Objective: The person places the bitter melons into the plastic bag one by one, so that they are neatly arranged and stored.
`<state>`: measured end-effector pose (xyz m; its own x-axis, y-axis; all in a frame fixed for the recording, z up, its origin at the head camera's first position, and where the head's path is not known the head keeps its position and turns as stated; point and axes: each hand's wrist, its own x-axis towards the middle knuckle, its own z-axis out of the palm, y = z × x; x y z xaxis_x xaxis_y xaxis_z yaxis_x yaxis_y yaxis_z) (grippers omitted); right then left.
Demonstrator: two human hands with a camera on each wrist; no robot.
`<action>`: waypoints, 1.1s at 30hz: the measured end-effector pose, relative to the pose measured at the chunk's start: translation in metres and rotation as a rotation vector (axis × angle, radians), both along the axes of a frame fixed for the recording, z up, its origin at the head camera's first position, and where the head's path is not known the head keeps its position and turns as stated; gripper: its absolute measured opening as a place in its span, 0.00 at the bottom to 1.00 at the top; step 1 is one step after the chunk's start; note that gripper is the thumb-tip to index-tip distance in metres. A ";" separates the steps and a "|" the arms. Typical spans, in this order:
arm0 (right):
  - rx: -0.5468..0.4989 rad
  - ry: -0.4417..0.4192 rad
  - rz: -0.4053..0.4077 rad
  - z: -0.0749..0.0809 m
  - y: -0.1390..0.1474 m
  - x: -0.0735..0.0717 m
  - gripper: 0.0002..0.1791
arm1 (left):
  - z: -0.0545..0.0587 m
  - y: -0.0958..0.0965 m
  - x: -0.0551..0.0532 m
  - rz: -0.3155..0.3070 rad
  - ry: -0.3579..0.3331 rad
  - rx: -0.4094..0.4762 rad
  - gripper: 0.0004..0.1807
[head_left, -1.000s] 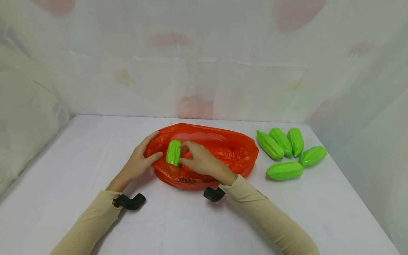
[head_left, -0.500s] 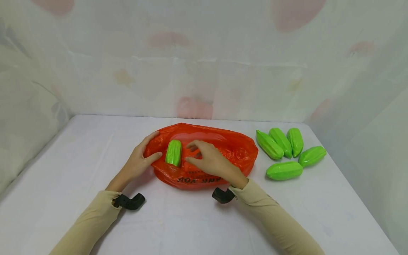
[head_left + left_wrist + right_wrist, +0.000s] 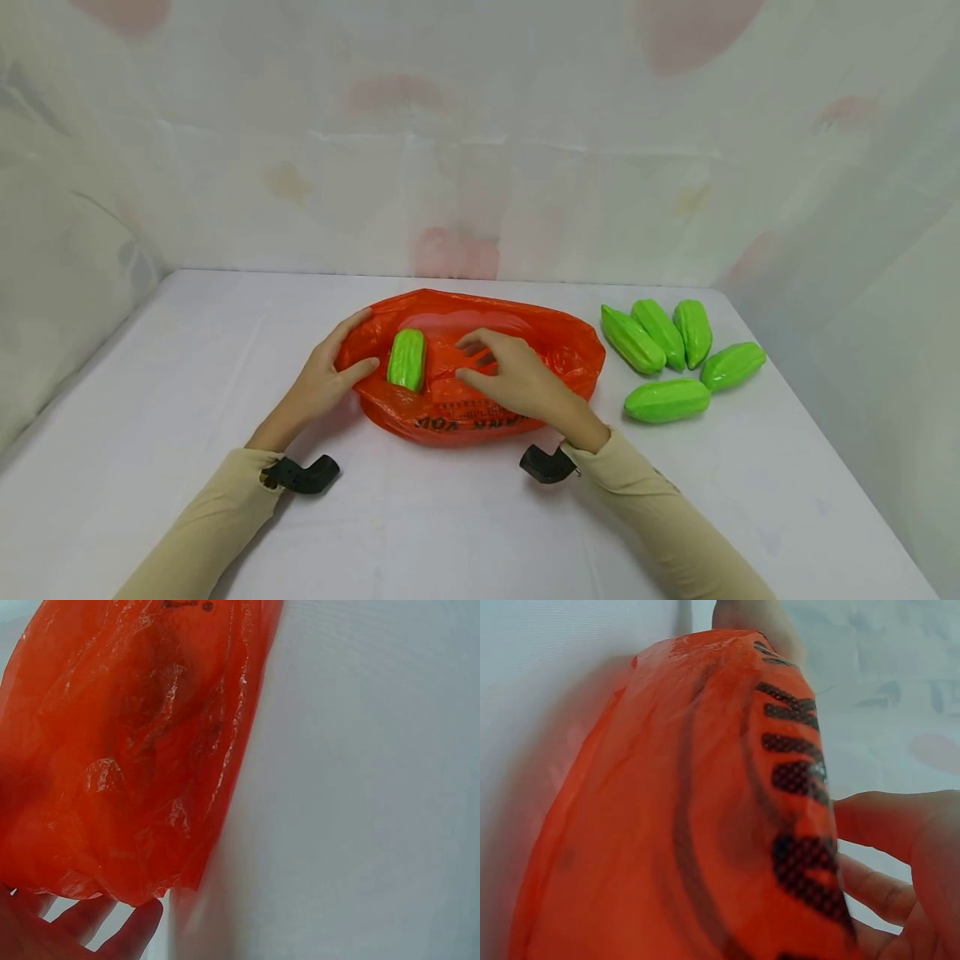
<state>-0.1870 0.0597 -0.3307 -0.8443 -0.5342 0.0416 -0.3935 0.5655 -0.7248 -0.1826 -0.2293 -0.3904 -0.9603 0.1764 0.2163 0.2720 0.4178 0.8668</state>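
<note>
A red plastic bag (image 3: 480,417) with black lettering lies with its mouth spread wide in the head view. One ridged green star fruit (image 3: 407,360) sits inside at its left end. My left hand (image 3: 322,375) holds the bag's left rim, thumb at the near side and fingers at the far side. In the left wrist view its fingers (image 3: 135,930) are right at the bag's edge. Over the middle of the mouth hovers my right hand (image 3: 517,375), fingers bent loosely and spread from the thumb, with nothing between them.
Several more green star fruits (image 3: 667,401) lie on the white table (image 3: 450,533) to the right of the bag. Patterned pale sheeting (image 3: 562,200) rises behind the table and along both sides. Black wrist mounts (image 3: 302,475) stick out from both sleeves.
My right hand has let go of the star fruit inside the bag and drawn away to the right. The star fruit stays at the left end; my left hand has barely moved.
</note>
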 end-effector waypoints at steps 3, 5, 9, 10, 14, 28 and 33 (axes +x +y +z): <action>-0.007 0.001 0.000 0.000 0.005 0.001 0.21 | -0.001 -0.001 0.000 0.004 0.002 -0.010 0.38; -0.009 0.008 0.001 0.000 0.009 0.001 0.21 | -0.001 -0.001 -0.001 0.005 0.001 -0.018 0.38; -0.014 0.039 0.014 0.000 0.017 0.002 0.21 | -0.002 -0.001 -0.001 0.006 -0.009 -0.017 0.38; -0.015 0.051 0.020 0.000 0.019 0.001 0.21 | -0.002 -0.001 -0.001 0.005 -0.009 -0.017 0.38; -0.025 0.073 0.038 0.000 0.026 0.002 0.21 | -0.003 -0.002 -0.002 0.001 -0.006 -0.017 0.38; -0.025 0.133 0.077 0.004 0.055 0.004 0.21 | -0.004 -0.003 -0.003 0.018 0.000 -0.043 0.37; -0.027 0.142 0.057 0.008 0.067 0.008 0.21 | -0.005 -0.003 -0.004 0.019 0.001 -0.042 0.37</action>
<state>-0.1793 0.1272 -0.3227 -0.7972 -0.5783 0.1731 -0.5238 0.5203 -0.6745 -0.1864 -0.2321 -0.3952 -0.9634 0.1671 0.2097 0.2643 0.4594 0.8480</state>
